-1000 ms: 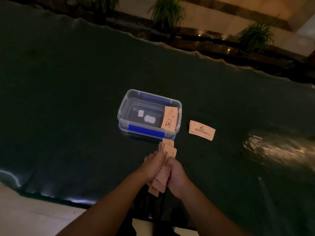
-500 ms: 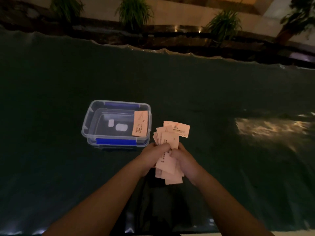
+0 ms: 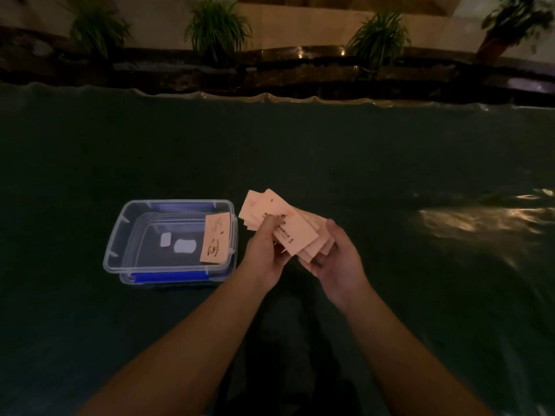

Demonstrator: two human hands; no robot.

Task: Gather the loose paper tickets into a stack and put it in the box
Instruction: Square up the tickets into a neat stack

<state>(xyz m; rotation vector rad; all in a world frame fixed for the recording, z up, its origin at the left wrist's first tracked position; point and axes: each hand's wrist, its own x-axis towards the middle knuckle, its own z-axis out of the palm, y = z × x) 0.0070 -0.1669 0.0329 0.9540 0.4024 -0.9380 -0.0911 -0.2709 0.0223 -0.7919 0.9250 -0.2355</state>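
Both of my hands hold a loose, fanned bunch of pale pink paper tickets (image 3: 288,223) above the dark green table. My left hand (image 3: 264,250) pinches the bunch from the left, thumb on top. From the right and below, my right hand (image 3: 339,259) cups it. Just left of the hands stands a clear plastic box (image 3: 120,247) with blue clips, open at the top. One pink ticket (image 3: 216,243) leans against the box's right inner wall.
The table is covered in a dark green cloth (image 3: 300,151) with a wavy far edge. Behind it runs a dark ledge with several potted plants (image 3: 216,25). A bright light reflection (image 3: 468,220) lies on the cloth at the right.
The ticket bunch has turned from upright to slanting and spread wider. The small stack that lay right of the box is no longer on the cloth. The view has shifted right.
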